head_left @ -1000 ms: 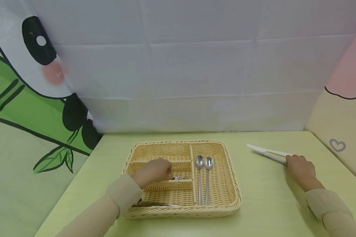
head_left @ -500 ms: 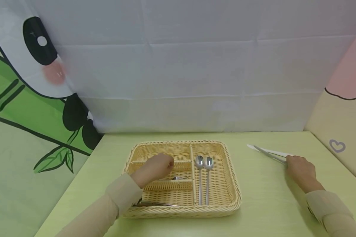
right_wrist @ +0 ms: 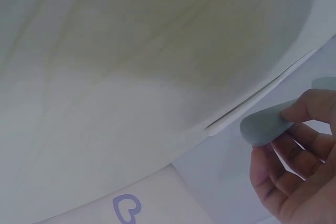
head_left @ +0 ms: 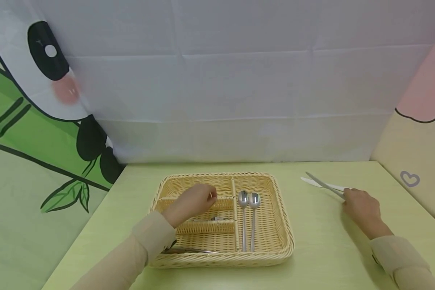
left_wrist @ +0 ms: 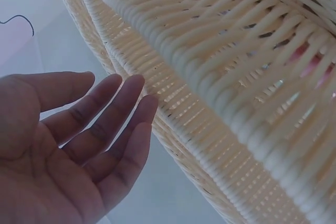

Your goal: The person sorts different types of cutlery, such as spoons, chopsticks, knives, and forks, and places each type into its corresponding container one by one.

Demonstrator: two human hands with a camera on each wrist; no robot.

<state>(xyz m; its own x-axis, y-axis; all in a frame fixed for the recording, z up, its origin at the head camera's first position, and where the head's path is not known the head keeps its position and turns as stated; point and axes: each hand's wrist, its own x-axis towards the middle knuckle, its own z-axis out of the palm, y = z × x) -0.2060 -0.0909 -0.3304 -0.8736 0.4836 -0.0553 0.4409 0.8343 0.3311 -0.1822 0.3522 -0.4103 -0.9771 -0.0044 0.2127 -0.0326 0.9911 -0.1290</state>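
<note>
My right hand (head_left: 362, 207) grips a knife (head_left: 313, 177) by its handle, thumb against curled fingers, and its blade points to the back left. The rounded handle end (right_wrist: 265, 125) shows in the right wrist view. A second knife (head_left: 337, 187) lies on the table, crossed by the held one in the head view. Over the wicker basket (head_left: 287, 219) hovers my left hand (head_left: 192, 203), fingers loosely bent and nothing in them. In the basket, two spoons (head_left: 244, 225) lie side by side in the right compartment, and a fork (head_left: 218, 218) lies partly hidden in the middle left one.
Slender metal cutlery (head_left: 192, 250) lies in the basket's front left compartment, partly behind the rim. Low wicker dividers (head_left: 206, 227) split the left side. A white cloth wall (head_left: 239, 100) rises behind the table (head_left: 326, 249), with printed cloth at both sides.
The held knife's tip has swung up and back, from in front of the other knife to across it. My right hand has shifted slightly left; my left hand has moved slightly up and right.
</note>
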